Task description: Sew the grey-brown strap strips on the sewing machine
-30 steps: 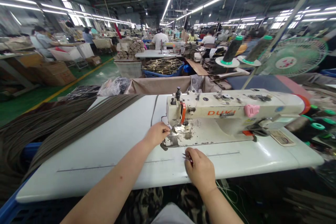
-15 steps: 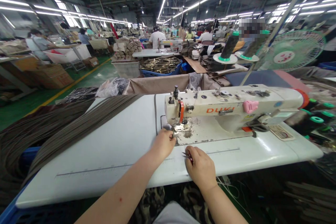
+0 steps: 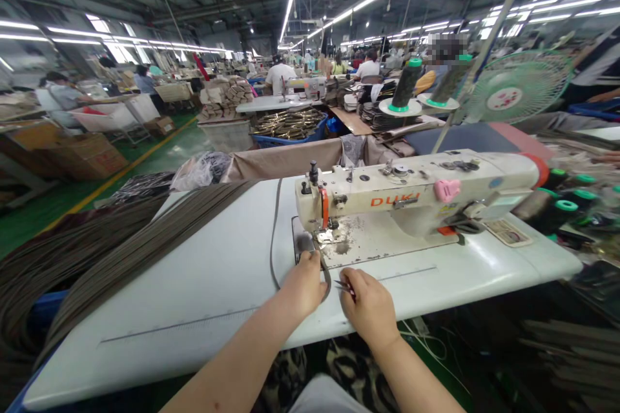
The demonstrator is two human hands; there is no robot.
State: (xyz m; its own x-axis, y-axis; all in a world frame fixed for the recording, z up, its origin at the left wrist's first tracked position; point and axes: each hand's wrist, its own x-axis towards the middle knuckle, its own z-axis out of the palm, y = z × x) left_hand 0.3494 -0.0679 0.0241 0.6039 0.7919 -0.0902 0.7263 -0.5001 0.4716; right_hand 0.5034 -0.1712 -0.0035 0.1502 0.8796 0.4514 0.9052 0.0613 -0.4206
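Observation:
A narrow grey-brown strip (image 3: 273,248) runs down the white sewing table (image 3: 217,264) and loops near the presser foot of the sewing machine (image 3: 358,190). My left hand (image 3: 305,284) is closed on this strip, just in front of the needle area, and part of the strip bends out past the fingers. To its right, my right hand (image 3: 371,306) is closed around small thread snips (image 3: 345,286), whose pointed blades face left toward the strip. The snips' handles are mostly hidden in the palm.
A thick bundle of similar strips (image 3: 159,239) drapes over the table's left side. Thread cones (image 3: 407,87) and a green fan (image 3: 520,90) stand behind the machine. More spools (image 3: 564,206) sit at the right. Other people work in the background.
My left hand has drawn the strip toward me from the presser foot, so a loop now shows beside the fingers. My right hand keeps the snips nearly in place. The view has shifted slightly.

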